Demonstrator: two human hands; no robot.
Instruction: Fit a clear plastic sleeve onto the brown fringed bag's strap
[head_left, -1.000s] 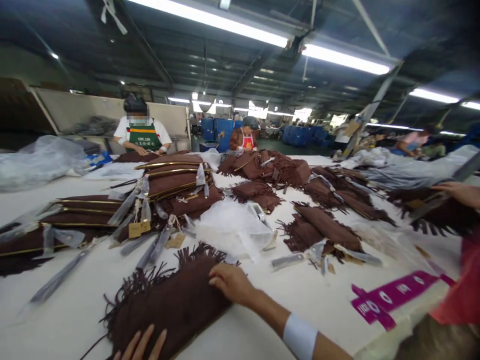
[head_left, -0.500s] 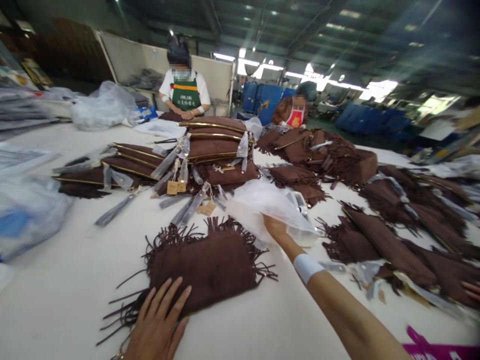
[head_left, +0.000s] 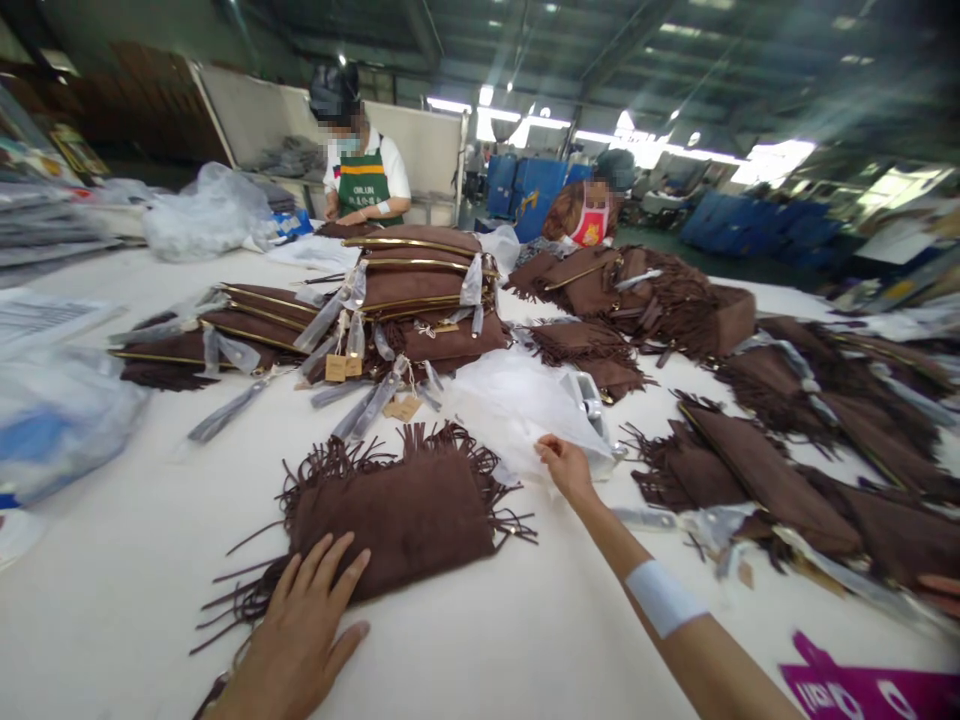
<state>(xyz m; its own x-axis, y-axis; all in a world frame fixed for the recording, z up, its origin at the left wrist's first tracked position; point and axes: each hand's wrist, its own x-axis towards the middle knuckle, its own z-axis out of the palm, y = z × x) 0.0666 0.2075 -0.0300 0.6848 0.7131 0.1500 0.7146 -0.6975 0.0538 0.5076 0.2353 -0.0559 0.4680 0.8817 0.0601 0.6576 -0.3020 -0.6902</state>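
Note:
A brown fringed bag (head_left: 397, 515) lies flat on the white table (head_left: 465, 650) in front of me. Spread over its lower left corner, my left hand (head_left: 300, 620) rests with fingers apart. Further right, my right hand (head_left: 566, 468) is at the front edge of a thin white translucent sheet (head_left: 510, 405), thumb and fingertips pinched together on it. Under the sheet's right side a grey metallic object (head_left: 589, 395) partly shows.
Stacked brown bags (head_left: 420, 280) with gold zips and tags stand behind. More fringed bags (head_left: 765, 470) cover the right side. A plastic bag (head_left: 67, 420) lies left. Two people work across the table; another person's fingers (head_left: 941, 590) show at the right edge.
My right hand has come out from under the sheet and now pinches its edge; the sheet has sunk flatter. My left hand stays on the bag, its thumb spread wider.

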